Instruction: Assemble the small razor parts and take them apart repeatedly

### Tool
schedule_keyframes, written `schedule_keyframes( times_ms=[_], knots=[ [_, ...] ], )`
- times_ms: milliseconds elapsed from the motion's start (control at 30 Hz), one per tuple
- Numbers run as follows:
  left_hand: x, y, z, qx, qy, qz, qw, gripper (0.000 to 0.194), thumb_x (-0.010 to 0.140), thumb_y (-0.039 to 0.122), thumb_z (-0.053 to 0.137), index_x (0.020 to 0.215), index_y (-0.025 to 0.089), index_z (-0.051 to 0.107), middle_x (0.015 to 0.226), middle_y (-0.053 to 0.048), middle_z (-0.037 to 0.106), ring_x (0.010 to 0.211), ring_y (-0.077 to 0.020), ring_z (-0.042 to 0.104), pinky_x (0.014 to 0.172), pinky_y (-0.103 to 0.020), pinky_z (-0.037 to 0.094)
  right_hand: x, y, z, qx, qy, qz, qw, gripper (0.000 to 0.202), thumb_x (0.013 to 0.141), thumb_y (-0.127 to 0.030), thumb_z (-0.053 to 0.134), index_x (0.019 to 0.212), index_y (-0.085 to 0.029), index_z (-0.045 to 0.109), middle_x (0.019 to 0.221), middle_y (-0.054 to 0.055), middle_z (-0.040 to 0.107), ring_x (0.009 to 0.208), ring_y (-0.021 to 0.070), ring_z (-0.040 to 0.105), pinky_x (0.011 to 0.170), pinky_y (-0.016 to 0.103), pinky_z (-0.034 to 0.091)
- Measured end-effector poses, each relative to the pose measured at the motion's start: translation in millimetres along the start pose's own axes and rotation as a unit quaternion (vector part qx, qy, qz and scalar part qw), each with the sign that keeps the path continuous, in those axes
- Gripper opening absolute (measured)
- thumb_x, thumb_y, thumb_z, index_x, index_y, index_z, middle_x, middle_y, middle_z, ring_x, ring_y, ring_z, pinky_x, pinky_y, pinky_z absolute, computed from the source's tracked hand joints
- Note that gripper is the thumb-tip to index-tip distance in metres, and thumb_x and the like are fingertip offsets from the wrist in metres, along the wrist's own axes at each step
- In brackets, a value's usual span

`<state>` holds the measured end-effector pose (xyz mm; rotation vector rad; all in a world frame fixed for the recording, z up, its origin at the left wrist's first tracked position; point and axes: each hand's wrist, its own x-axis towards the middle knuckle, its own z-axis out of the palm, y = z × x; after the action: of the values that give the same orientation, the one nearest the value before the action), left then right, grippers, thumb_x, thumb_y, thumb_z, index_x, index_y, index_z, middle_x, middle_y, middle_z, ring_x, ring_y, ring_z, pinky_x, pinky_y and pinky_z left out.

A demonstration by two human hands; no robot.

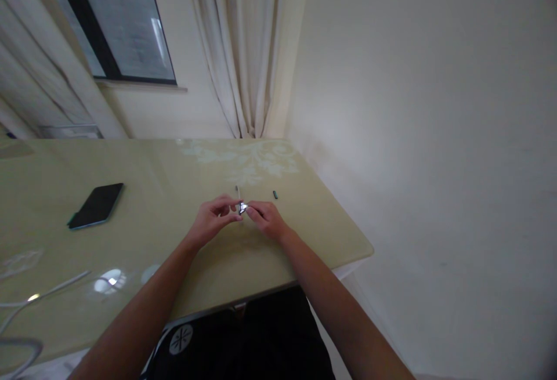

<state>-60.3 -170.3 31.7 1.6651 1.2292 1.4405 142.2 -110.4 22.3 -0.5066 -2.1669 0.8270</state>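
Note:
Between my two hands, above the table (322, 217), is a small shiny silver metal piece (242, 208); its exact kind is too small to make out. My left hand (214, 216) reaches it from the left, with thumb and forefinger closed on its edge. From the right, my right hand (266, 217) pinches it between thumb and fingers. Just past the fingertips shows a thin pale stick-like thing (237, 190) with a darker tip, partly hidden by the left fingers. A small dark oblong piece (275, 195) lies beyond my right hand.
A black tablet-like slab (96, 206) lies on the left of the glossy table. White cables (52, 292) curl at the near left. A wall (413, 165) runs along the right side; a curtain (246, 49) and a window (126, 20) are behind the far edge.

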Motion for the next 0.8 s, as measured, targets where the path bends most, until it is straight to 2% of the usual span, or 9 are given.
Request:
schedule_keyframes(
  times_ms=[167,433,800],
  knots=[
    [-0.3,-1.9,1.7,0.004,0.007,-0.002,1.000,0.036,0.068,0.035,0.089,0.102,0.024,0.083,0.075,-0.001,0.058,0.067,-0.0147,0.049,0.062,-0.027,0.039,-0.2,-1.1,-0.6,-0.029,0.002,0.001,1.000,0.040,0.105,-0.044,0.042,0.097,-0.019,0.072,0.083,0.004,0.067,0.074,0.0170,0.058,0.072,0.026,0.039],
    [-0.3,-0.1,1.9,-0.037,0.000,-0.026,0.999,0.037,0.070,0.037,0.088,0.102,0.020,0.082,0.085,-0.004,0.065,0.074,-0.0160,0.057,0.067,-0.027,0.044,1.7,-6.0,1.4,0.028,0.011,0.017,0.999,0.044,0.104,-0.049,0.041,0.094,-0.017,0.070,0.080,0.002,0.065,0.074,0.0156,0.057,0.071,0.025,0.040],
    [-0.5,-3.6,1.3,-0.064,-0.001,-0.036,0.997,0.039,0.071,0.038,0.088,0.105,0.020,0.081,0.083,-0.002,0.065,0.071,-0.0137,0.057,0.065,-0.025,0.043,1.9,-4.0,2.4,0.046,0.025,0.009,0.999,0.043,0.104,-0.048,0.043,0.096,-0.018,0.072,0.088,0.003,0.070,0.078,0.0164,0.062,0.075,0.026,0.043]
  ],
)
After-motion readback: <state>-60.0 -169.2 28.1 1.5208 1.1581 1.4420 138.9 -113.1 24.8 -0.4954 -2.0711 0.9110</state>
